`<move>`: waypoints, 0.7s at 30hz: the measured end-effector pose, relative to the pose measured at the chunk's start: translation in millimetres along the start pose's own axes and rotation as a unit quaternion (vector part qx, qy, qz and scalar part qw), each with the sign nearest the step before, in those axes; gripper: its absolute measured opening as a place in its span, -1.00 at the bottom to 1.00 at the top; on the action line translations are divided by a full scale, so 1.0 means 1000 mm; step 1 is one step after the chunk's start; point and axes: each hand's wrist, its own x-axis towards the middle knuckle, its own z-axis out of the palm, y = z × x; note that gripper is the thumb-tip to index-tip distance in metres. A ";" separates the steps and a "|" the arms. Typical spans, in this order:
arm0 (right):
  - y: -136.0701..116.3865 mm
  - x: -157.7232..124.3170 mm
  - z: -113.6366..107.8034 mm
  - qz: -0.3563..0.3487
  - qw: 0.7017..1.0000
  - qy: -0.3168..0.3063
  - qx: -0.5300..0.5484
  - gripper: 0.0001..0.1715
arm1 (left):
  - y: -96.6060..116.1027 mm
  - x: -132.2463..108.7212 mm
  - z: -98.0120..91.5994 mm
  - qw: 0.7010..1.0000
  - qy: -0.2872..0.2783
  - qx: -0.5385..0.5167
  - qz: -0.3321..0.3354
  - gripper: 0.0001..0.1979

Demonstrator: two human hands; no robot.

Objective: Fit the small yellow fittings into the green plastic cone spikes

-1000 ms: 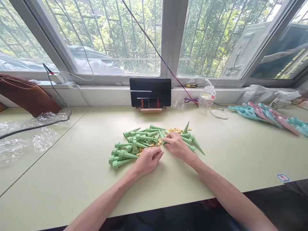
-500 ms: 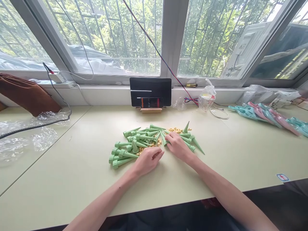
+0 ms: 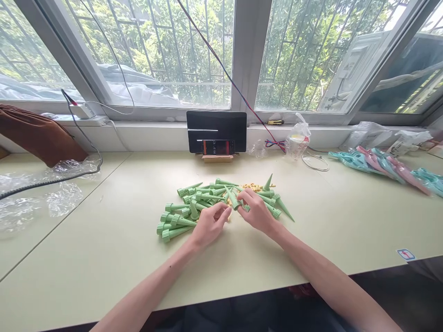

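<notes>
The cone, over the counter, is clamped near its wide end in the grip of the right hand, looks light, stiff and smooth, and should hold best there, while whether the curled left hand beside it holds anything I cannot tell.

A phone stands upright in front of a black panel. To their right, a cup sits in a clear bag, a pale cable lies coiled near it, and a yellow tool rests on the sill. Teal and pink plastic pieces overlap at far right. At left, a brown bag adjoins crumpled wrap. Leaves show beyond the window bars.
</notes>
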 end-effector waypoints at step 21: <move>-0.017 -0.005 0.008 -0.077 0.993 0.005 0.095 -0.71 | 0.008 0.003 -0.007 0.953 -0.098 -0.275 -0.074 -0.66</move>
